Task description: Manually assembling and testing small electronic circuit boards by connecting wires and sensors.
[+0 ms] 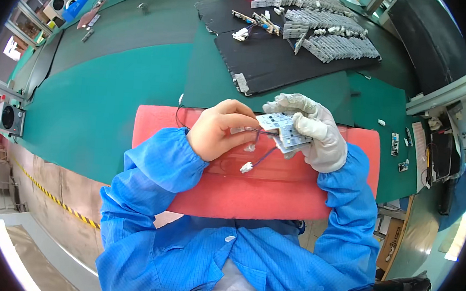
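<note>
Board position: white circuit boards [286,131] were held over the pink foam pad [213,194], directly right of the left hand [224,131].
Nearer hand: the right hand [311,130], gloved, pinched the boards between thumb and fingers.
Left grip: fingers were closed on dark leads [267,133] at the boards' left side.
Long axis: undetermined; glove covered part.
Board condition: flat, overlapping, dark-speckled; a white connector [246,167] dangled below.

A blue, finely checked jacket [198,262] with a white button [229,239] is worn with one white glove [329,146].
</note>
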Demonstrator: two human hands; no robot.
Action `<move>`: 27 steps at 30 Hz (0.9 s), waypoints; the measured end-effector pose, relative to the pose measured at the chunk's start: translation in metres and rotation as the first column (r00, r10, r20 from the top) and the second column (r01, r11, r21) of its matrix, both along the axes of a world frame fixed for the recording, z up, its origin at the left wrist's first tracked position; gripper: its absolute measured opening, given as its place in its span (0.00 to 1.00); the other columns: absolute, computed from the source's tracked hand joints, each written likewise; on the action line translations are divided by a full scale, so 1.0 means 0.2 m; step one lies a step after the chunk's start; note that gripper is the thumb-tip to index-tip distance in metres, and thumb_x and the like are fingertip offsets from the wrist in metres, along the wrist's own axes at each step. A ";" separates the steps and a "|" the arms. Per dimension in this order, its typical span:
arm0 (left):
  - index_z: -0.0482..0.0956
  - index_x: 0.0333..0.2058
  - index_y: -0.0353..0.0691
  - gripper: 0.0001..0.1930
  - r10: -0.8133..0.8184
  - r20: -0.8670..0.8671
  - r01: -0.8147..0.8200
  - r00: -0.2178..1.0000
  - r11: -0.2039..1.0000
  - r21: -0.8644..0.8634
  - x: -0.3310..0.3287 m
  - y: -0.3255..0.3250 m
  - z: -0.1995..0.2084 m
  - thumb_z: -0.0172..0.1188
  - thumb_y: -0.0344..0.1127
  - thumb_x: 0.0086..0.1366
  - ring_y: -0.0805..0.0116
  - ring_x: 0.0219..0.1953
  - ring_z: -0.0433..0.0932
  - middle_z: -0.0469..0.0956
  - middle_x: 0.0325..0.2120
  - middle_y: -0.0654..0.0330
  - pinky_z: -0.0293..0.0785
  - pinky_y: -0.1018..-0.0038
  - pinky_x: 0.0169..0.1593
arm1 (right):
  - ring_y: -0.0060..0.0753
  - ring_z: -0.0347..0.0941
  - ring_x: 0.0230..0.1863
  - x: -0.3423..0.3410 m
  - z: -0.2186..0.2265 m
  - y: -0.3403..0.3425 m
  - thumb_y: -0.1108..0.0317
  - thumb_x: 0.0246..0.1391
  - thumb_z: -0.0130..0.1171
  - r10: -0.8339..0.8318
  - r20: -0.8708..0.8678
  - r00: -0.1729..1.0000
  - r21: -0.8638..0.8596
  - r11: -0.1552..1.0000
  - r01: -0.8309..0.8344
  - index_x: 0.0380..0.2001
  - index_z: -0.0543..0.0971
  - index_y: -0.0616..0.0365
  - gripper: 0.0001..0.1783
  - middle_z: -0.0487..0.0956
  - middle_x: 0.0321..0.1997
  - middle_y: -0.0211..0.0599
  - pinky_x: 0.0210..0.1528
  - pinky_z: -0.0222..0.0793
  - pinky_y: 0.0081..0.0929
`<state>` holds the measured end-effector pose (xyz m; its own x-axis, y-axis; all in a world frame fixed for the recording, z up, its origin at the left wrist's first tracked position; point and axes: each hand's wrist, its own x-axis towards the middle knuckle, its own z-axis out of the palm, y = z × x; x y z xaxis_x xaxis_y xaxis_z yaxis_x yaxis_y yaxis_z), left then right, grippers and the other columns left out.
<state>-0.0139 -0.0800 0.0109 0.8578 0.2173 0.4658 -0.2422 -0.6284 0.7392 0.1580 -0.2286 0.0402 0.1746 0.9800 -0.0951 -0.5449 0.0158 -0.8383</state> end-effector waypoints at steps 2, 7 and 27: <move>0.80 0.37 0.38 0.11 0.071 -0.068 -0.073 0.995 0.997 -0.017 0.00 -0.03 0.00 0.61 0.25 0.53 0.63 0.31 0.76 0.75 0.31 0.57 0.72 0.75 0.36 | 0.40 0.78 0.41 0.00 0.02 -0.01 0.66 0.52 0.56 -0.025 0.029 0.999 -0.009 1.000 0.025 0.50 0.71 0.62 0.22 0.74 0.49 0.51 0.23 0.76 0.21; 0.79 0.35 0.36 0.09 0.155 -0.025 -0.156 0.988 0.987 -0.024 -0.01 -0.04 0.06 0.60 0.23 0.53 0.63 0.29 0.77 0.76 0.29 0.56 0.73 0.74 0.34 | 0.28 0.78 0.32 0.02 0.06 -0.01 0.58 0.57 0.51 -0.048 0.100 0.994 -0.091 0.994 0.058 0.49 0.72 0.60 0.21 0.75 0.49 0.46 0.20 0.71 0.19; 0.77 0.30 0.37 0.10 0.059 0.021 -0.061 0.998 0.990 0.124 -0.01 -0.12 0.03 0.60 0.21 0.46 0.56 0.30 0.73 0.73 0.28 0.55 0.70 0.69 0.33 | 0.23 0.74 0.26 0.05 0.00 -0.04 0.62 0.56 0.52 0.092 0.082 0.992 -0.009 0.996 -0.092 0.52 0.70 0.58 0.21 0.77 0.43 0.39 0.25 0.70 0.19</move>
<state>-0.0164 -0.1039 0.0172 0.8366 0.2079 0.5069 -0.2129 -0.7291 0.6505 0.1674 -0.2367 0.0398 0.0910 0.9919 -0.0889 -0.4732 -0.0355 -0.8802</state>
